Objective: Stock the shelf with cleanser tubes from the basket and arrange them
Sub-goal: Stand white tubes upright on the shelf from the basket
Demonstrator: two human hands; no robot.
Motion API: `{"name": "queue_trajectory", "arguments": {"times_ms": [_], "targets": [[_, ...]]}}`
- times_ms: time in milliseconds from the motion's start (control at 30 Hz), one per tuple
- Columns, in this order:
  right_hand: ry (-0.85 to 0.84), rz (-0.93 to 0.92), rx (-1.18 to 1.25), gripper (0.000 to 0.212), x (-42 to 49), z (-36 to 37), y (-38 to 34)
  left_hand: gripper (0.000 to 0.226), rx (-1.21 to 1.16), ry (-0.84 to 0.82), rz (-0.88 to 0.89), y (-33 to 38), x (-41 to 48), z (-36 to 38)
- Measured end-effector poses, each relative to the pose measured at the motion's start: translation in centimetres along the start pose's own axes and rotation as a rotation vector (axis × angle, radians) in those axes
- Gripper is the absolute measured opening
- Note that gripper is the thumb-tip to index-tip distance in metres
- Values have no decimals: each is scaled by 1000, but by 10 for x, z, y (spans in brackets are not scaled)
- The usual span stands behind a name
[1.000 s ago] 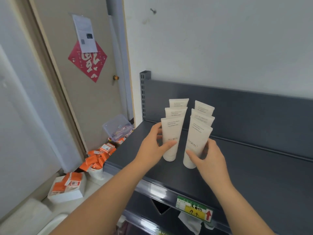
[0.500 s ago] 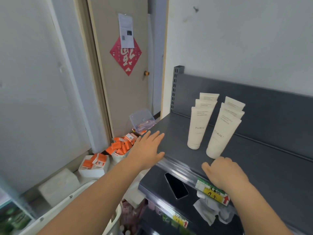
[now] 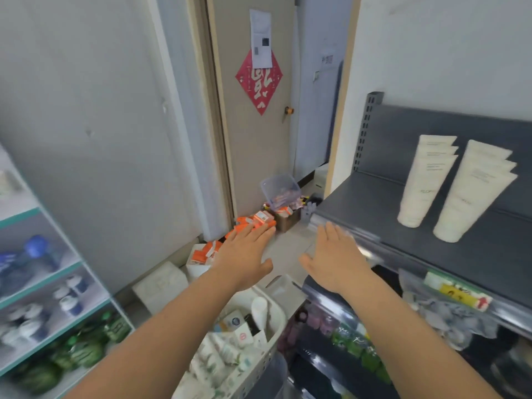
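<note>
Two rows of cream cleanser tubes stand cap-down on the dark grey shelf (image 3: 371,205) at the right: a left row (image 3: 423,182) and a right row (image 3: 469,197), three deep each. Below me sits a white plastic basket (image 3: 259,367) holding more tubes and small packages; one white tube (image 3: 260,311) stands up in it. My left hand (image 3: 244,254) hovers flat and empty above the basket, fingers spread. My right hand (image 3: 335,257) is also flat and empty, just off the shelf's front left corner. Neither hand touches a tube.
A door with a red paper ornament (image 3: 259,82) is ahead. Orange-and-white boxes (image 3: 247,226) and a clear bin (image 3: 280,188) lie on the floor by it. A white shelf unit with bottles (image 3: 43,312) stands at the left. A yellow price tag (image 3: 457,293) hangs on the shelf's edge.
Both hands let go of the front tubes and pulled back off the shelf to the left. My view swung left and down, bringing the basket into sight.
</note>
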State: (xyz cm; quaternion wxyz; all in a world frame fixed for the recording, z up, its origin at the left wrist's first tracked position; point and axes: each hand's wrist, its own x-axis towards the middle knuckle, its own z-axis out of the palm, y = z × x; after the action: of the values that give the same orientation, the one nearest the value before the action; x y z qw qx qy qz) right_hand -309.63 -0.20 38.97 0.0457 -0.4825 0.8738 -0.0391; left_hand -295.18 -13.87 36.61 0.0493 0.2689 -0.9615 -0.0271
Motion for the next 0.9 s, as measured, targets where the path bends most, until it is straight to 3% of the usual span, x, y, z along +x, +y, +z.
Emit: {"name": "queue_trajectory", "arguments": {"times_ms": [433,733,900], "targets": [[-131,-557,50,73,14,68,-144,72,-74,-110,-347,-111,-118,51],[-472,-719,-30,71,38,163,-170,79,-289,-292,-655,-127,-163,133],[-600,-752,-83,73,47,217,-164,81,-531,-366,-841,-119,-169,176]]}}
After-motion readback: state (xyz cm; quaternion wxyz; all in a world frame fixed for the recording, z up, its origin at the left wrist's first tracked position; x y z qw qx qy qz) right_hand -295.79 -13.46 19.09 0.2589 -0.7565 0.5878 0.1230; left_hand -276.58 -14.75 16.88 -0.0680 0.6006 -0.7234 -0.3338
